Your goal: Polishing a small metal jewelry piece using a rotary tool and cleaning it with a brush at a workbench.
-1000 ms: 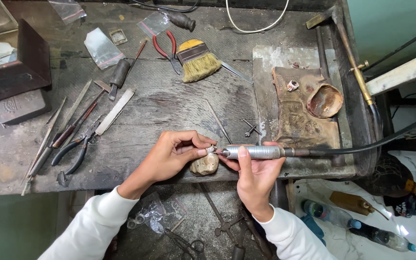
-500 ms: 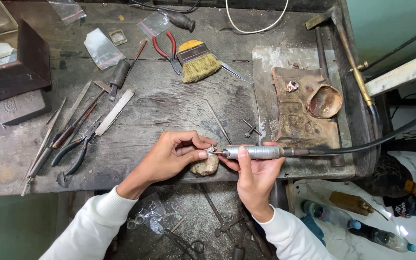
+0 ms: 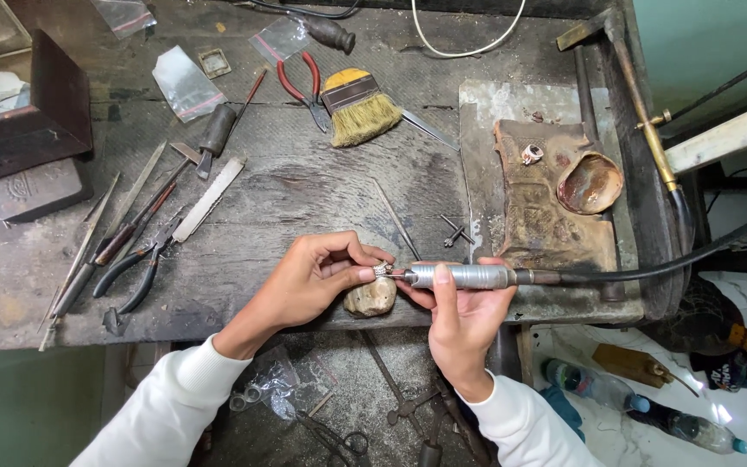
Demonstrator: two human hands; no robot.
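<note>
Nothing has visibly moved since the earlier frames; both hands hold the same pose. On the scarred wooden worktop (image 3: 304,199), the right hand (image 3: 464,316) is closed around a metal rotary handpiece (image 3: 460,277), its tip against a small ring (image 3: 381,270), probably silver, pinched in the left hand's (image 3: 313,281) fingertips above a wooden peg (image 3: 371,297). Grinding looks midway, not finished.
</note>
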